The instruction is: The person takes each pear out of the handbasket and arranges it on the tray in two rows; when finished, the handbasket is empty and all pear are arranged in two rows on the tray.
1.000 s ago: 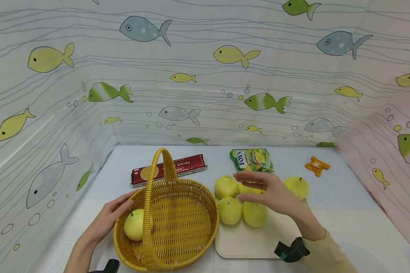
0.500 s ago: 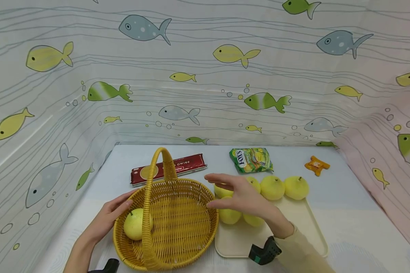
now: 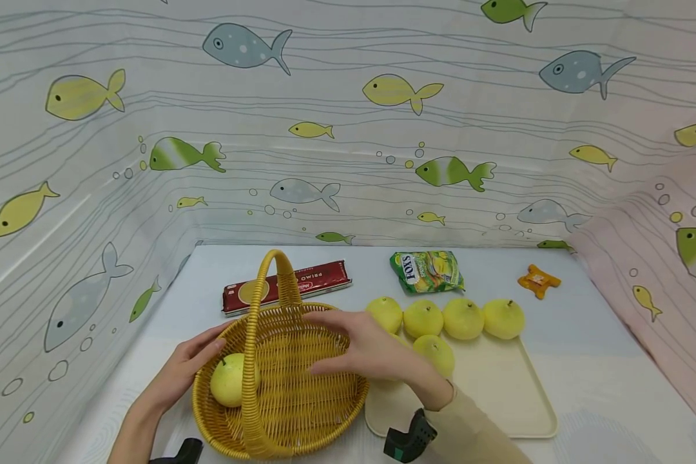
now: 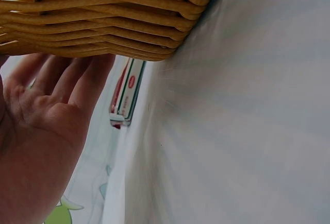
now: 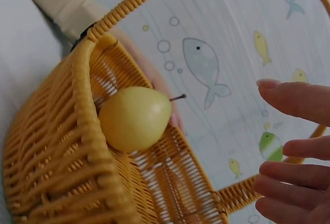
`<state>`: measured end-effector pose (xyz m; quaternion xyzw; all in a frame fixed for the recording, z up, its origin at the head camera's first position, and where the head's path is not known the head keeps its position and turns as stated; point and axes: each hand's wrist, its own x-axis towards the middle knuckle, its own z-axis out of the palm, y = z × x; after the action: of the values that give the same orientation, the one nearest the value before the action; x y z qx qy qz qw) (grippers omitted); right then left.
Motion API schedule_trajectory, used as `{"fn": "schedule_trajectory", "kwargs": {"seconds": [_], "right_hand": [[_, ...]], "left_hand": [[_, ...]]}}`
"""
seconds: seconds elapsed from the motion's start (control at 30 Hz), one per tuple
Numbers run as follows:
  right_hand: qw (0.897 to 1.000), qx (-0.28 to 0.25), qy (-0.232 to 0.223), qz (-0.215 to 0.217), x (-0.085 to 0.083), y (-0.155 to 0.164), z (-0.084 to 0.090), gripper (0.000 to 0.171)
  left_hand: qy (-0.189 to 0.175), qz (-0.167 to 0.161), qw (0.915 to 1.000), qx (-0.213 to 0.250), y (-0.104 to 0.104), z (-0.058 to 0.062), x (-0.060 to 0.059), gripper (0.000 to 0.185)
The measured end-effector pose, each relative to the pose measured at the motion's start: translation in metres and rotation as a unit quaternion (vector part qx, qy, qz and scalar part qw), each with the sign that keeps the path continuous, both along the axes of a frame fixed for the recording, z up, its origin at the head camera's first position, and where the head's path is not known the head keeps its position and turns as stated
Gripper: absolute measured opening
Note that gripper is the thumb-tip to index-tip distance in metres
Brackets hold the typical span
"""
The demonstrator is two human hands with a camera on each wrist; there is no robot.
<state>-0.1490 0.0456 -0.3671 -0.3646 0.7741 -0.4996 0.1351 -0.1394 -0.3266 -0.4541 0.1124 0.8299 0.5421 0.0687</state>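
Note:
A yellow wicker basket [image 3: 307, 380] with a tall handle stands at centre left, holding one yellow pear [image 3: 228, 380] at its left side. Against the basket's left rim rests my left hand [image 3: 180, 367]; in the left wrist view its fairly straight fingers [image 4: 62, 80] touch the outer wall, their tips hidden. My right hand [image 3: 365, 345] hovers over the basket's right part, thumb and fingers apart, with nothing between them. To the right, several pears [image 3: 463, 318] sit on a cream tray [image 3: 499, 399]; one is mostly hidden behind my right hand and wrist.
Behind the basket lies a dark red biscuit packet [image 3: 325, 278]. A green sweets bag [image 3: 428, 270] lies behind the pears, and a small orange packet [image 3: 538, 281] at the far right. Fish-printed sheeting [image 3: 348, 154] walls the back and sides.
My right hand has moved left from above the pears to over the basket, fingers still spread. The left hand stays at the basket's left rim, and the pears have not moved.

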Motion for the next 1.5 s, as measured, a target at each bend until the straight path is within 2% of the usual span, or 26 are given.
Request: {"fn": "schedule_trajectory", "kwargs": {"seconds": [0.3, 0.47, 0.63, 0.8, 0.93, 1.03, 1.13, 1.27, 1.5], "right_hand": [[0.999, 0.024, 0.007, 0.030, 0.001, -0.028, 0.001, 0.072], [0.996, 0.064, 0.030, 0.049, -0.005, -0.041, 0.008, 0.072], [0.993, 0.081, 0.037, 0.076, -0.013, -0.056, 0.011, 0.070], [0.991, 0.088, 0.017, 0.096, -0.022, -0.070, 0.005, 0.068], [0.990, 0.084, 0.012, 0.112, -0.029, -0.082, -0.001, 0.057], [0.990, 0.078, -0.007, 0.119, -0.033, -0.090, -0.005, 0.051], [0.990, 0.082, -0.024, 0.114, -0.036, -0.096, -0.010, 0.055], [0.989, 0.095, -0.023, 0.109, -0.039, -0.103, -0.017, 0.060], [0.988, 0.088, -0.022, 0.126, -0.045, -0.114, -0.029, 0.064]], "left_hand": [[-0.005, 0.001, 1.0000, 0.007, -0.004, 0.000, 0.000, 0.048], [-0.004, 0.001, 1.0000, 0.007, -0.006, 0.000, -0.001, 0.048], [-0.011, 0.002, 0.9999, 0.003, -0.005, 0.000, -0.001, 0.048], [-0.010, 0.000, 1.0000, 0.000, -0.002, -0.001, -0.001, 0.047], [-0.007, 0.001, 1.0000, 0.006, -0.003, -0.001, -0.001, 0.046], [-0.008, -0.004, 0.9999, 0.008, -0.003, -0.001, -0.001, 0.047], [-0.012, -0.003, 0.9999, 0.006, -0.003, -0.001, -0.001, 0.048], [-0.014, 0.000, 0.9999, 0.005, -0.003, -0.002, 0.000, 0.047], [-0.012, -0.010, 0.9998, 0.010, -0.004, 0.000, 0.000, 0.045]]}}
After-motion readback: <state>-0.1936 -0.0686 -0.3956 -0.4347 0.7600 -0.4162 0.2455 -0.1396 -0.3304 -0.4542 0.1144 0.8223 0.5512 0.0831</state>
